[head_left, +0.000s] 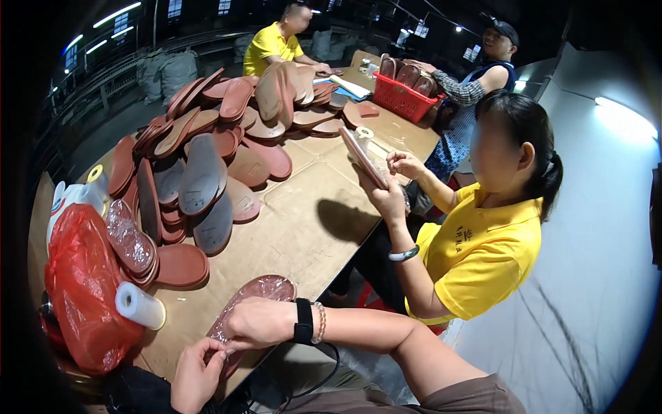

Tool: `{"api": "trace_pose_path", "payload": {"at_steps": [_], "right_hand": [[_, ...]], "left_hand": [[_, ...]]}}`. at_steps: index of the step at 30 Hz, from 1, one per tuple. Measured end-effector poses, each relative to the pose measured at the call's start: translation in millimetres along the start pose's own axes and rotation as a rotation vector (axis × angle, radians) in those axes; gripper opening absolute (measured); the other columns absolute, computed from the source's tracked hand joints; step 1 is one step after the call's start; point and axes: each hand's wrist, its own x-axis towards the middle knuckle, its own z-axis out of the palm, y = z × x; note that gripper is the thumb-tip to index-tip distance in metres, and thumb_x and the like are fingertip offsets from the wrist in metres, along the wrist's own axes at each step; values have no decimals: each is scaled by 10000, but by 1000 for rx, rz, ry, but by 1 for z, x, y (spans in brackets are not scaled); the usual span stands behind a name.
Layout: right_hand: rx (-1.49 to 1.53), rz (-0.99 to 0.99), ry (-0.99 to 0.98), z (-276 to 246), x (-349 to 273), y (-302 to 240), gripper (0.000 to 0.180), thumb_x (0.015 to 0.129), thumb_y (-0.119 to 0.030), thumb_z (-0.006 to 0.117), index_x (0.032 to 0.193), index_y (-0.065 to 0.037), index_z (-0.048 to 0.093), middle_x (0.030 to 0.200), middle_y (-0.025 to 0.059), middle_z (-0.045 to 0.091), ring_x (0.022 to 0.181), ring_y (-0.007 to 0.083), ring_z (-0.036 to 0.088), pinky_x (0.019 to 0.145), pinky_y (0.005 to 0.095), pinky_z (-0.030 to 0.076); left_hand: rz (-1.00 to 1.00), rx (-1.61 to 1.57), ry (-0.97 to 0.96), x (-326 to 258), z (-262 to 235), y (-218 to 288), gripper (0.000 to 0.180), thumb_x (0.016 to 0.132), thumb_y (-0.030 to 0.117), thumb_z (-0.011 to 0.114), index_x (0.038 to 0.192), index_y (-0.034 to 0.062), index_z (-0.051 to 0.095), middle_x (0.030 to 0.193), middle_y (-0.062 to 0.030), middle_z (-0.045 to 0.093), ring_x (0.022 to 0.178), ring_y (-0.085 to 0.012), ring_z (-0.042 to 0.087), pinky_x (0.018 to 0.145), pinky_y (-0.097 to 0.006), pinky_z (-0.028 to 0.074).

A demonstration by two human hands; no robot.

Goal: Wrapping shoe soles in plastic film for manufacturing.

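A reddish-brown shoe sole (279, 286), covered in shiny clear film (238, 301), lies at the table's near edge in front of me. My right hand (258, 323) reaches across it, fingers closed and pinching at the film along the sole's near left side. Close beside, my left hand (196, 376) has thumb and fingertips pressed together at the same spot. The bit of film between the fingertips is mostly hidden. A roll of clear film (140, 306) rests to the left of the sole, near a film-wrapped sole (129, 238) on the pile's edge.
A large heap of brown and grey soles (200, 172) covers the table's left and far part. A red plastic bag (86, 290) stands at left. To my right, a person in yellow (476, 255) holds a sole. Farther back are a red basket (403, 98) and two more people.
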Motion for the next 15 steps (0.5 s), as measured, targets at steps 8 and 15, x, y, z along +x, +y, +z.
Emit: {"api": "trace_pose_path", "payload": {"at_steps": [8,15], "right_hand": [[5,23,-150,-11,-1,-6,410,828,-437,810,980,-60,761,815,213,712,805,429,690,702,491,538],[-117,92,-194,-27,-10,-8,460,845,-454,802,952,-16,709,746,221,657,758,445,663,668,486,512]], "left_hand": [[66,154,93,-15,10,29,105,965,67,639,1000,-22,682,869,-190,732,813,-343,741,730,-402,563],[184,152,276,-10,7,31,123,923,65,683,996,6,762,919,-218,734,847,-373,726,755,-409,567]]}}
